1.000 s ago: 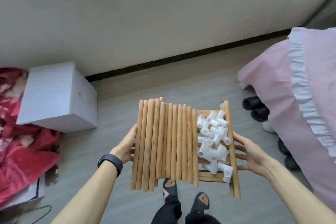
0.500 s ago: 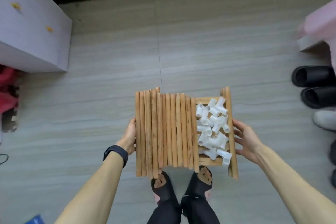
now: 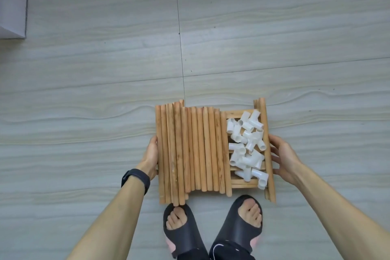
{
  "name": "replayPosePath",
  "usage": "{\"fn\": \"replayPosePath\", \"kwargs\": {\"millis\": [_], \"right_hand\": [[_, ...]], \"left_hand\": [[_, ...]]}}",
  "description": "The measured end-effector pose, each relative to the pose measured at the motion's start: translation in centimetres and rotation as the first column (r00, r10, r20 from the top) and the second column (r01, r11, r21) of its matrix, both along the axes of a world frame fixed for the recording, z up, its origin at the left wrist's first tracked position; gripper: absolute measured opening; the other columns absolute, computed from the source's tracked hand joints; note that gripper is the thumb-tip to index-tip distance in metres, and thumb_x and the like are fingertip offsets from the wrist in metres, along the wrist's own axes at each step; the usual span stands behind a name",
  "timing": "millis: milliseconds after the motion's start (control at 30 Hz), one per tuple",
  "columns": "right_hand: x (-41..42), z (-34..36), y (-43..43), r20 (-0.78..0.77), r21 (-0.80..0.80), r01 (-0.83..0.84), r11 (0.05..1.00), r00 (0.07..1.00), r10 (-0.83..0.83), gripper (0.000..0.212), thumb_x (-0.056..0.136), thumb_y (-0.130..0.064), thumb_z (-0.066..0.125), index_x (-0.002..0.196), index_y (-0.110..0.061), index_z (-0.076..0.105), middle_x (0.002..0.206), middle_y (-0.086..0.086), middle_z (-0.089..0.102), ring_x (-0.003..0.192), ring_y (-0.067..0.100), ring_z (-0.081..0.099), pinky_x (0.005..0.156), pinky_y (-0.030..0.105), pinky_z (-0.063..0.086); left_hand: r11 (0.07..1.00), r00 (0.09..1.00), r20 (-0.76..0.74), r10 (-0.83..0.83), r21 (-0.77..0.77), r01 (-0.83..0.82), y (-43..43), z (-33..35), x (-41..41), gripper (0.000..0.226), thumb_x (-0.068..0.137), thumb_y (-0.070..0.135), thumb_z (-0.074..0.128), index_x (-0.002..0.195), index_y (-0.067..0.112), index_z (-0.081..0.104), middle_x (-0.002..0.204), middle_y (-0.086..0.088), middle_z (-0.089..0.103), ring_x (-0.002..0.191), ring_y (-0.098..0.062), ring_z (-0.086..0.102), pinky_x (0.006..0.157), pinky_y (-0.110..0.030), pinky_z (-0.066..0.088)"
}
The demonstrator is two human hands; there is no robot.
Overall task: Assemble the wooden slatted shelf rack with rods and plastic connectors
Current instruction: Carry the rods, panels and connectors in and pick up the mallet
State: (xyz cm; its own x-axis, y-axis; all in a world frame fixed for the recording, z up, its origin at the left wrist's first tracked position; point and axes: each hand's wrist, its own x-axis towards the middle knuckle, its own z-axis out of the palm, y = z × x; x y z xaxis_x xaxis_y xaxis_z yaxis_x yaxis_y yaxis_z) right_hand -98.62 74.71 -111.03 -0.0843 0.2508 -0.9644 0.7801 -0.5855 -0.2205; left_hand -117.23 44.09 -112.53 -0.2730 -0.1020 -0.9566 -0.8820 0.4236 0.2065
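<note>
I carry a wooden slatted shelf (image 3: 242, 184) flat, like a tray, low over the floor. Several wooden rods (image 3: 196, 152) lie side by side across its left and middle, and one more rod runs along its right edge. A pile of white plastic connectors (image 3: 247, 145) sits on the slats at the right. My left hand (image 3: 150, 156) holds the left edge, thumb against the outer rod, fingers hidden underneath. My right hand (image 3: 285, 158) supports the right edge with its fingers spread and reaching under it.
Grey wood-pattern floor tiles fill the view. A white box (image 3: 12, 0) stands at the top left corner. My feet in black slippers (image 3: 179, 230) (image 3: 238, 228) are right below the near edge of the shelf.
The view has tipped down to the floor, and the wall, the pink bedding and the shoes have left it. The loaded shelf has come lower, with both hands still at its sides.
</note>
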Motion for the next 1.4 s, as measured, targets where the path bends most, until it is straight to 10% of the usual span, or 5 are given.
{"fn": "replayPosePath", "kwargs": {"millis": [333,600,800,1000,1400], "right_hand": [[-1.4,0.4,0.6,0.047,0.108,-0.033,0.994,0.998,0.028,0.052,0.101,-0.052,0.041,0.141,-0.021,0.056,0.139,-0.005,0.059,0.131,0.024,0.054,0.113,0.058,0.035],[-2.8,20.6,-4.2,0.033,0.353,-0.453,0.819,0.881,0.473,0.049,0.103,-0.049,0.048,0.142,-0.021,0.056,0.149,0.004,0.054,0.138,0.024,0.047,0.107,0.037,0.037],[-9.6,47.9,-9.1,0.034,0.648,-0.680,0.344,0.477,0.878,0.035,0.100,-0.041,0.053,0.131,-0.032,0.065,0.142,-0.002,0.057,0.137,0.022,0.042,0.113,0.035,0.031],[-16.4,73.3,-15.8,-0.018,0.909,-0.405,0.101,0.204,0.979,0.029,0.098,-0.044,0.057,0.125,-0.037,0.067,0.129,-0.013,0.062,0.129,0.013,0.041,0.100,0.022,0.033],[-15.9,95.2,-50.6,0.024,0.999,0.044,0.001,-0.561,0.828,0.023,0.097,-0.040,0.061,0.117,-0.038,0.072,0.124,-0.015,0.067,0.123,0.019,0.048,0.103,0.026,0.036]], "left_hand": [[0.994,0.994,-0.022,-0.104,0.021,0.104,0.7,1.9,-0.6,0.046,0.106,0.052,0.027,0.132,0.029,0.057,0.141,0.001,0.055,0.125,-0.023,0.050,0.116,-0.054,0.026],[0.792,0.780,-0.140,-0.610,-0.099,0.602,0.0,21.1,-0.1,0.049,0.106,0.037,0.043,0.149,0.014,0.044,0.152,-0.010,0.047,0.140,-0.028,0.044,0.111,-0.033,0.034],[0.568,0.455,-0.345,-0.821,-0.407,0.716,-1.6,46.7,-3.0,0.048,0.099,0.038,0.047,0.146,0.028,0.048,0.147,-0.007,0.052,0.135,-0.027,0.047,0.109,-0.039,0.039],[0.650,0.306,-0.574,-0.759,-0.655,0.384,-6.5,71.6,-4.8,0.045,0.098,0.037,0.051,0.142,0.028,0.052,0.143,0.000,0.054,0.129,-0.024,0.051,0.109,-0.037,0.034],[0.619,0.466,-0.752,-0.467,-0.654,-0.435,-41.5,94.0,14.6,0.033,0.094,0.032,0.058,0.127,0.027,0.066,0.124,-0.001,0.066,0.116,-0.026,0.060,0.097,-0.037,0.046]]}}
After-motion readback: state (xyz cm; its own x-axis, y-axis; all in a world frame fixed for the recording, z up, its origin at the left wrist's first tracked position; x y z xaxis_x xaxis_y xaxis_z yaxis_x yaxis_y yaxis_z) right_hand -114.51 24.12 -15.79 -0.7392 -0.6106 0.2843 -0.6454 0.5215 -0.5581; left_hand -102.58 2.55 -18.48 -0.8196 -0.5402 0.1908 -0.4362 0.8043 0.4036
